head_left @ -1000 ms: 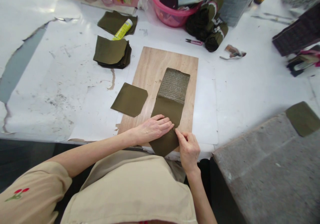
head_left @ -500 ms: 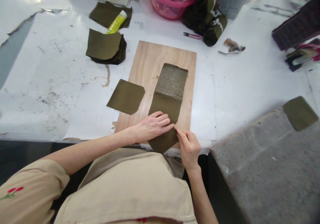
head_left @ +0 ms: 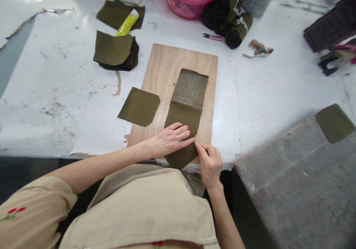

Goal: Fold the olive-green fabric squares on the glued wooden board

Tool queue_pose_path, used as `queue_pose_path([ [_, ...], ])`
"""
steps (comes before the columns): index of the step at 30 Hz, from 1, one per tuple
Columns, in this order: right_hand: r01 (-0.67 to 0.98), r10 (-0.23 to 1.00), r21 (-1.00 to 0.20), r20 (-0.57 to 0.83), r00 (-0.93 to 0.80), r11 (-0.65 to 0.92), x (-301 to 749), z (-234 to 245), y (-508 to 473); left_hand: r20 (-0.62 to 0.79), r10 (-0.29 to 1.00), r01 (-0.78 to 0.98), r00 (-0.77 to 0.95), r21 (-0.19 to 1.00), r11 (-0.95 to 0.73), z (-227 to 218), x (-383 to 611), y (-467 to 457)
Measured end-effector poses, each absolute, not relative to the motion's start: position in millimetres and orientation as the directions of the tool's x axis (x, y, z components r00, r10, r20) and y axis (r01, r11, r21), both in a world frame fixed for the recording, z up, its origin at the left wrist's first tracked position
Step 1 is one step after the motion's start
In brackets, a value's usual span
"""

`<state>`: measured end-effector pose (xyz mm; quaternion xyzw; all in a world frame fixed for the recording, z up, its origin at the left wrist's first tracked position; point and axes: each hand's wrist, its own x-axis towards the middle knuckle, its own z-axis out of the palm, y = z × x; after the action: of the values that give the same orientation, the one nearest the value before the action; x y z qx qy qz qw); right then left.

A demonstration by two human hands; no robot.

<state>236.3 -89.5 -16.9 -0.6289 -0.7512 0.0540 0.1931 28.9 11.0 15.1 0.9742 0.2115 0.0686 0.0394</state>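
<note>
An olive fabric piece [head_left: 183, 117] lies on the wooden board [head_left: 160, 65], its far part a ribbed, greyish patch [head_left: 190, 88]. My left hand [head_left: 174, 141] rests flat across it, fingers stretched out and pointing right. At the right edge of the cloth, just beyond those fingertips, my right hand [head_left: 210, 162] is closed in a pinch on the fabric edge. The near end of the cloth forms a point towards my body at the table's front. To the left, another olive fabric piece with cut corners [head_left: 139, 107] overlaps the board's edge.
Stacks of olive fabric [head_left: 114, 49] lie at the back left, with a yellow glue stick [head_left: 128, 22] on the farther one. Behind the board are a pink basin [head_left: 189, 4], dark yarn [head_left: 235, 34] and pink snips [head_left: 213, 37]. A grey box [head_left: 300, 175] stands on the right.
Both hands keep nearly the same place on the cloth; the right fingers have shifted slightly at its edge. The whole view has moved a little.
</note>
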Motion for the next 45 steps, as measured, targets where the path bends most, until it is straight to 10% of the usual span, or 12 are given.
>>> queue_pose_path([
  [45, 0.911, 0.964, -0.363, 0.244, -0.109, 0.195, 246, -15, -102, 0.07, 0.353, 0.337, 0.933, 0.178, -0.925, 14, 39, 9],
])
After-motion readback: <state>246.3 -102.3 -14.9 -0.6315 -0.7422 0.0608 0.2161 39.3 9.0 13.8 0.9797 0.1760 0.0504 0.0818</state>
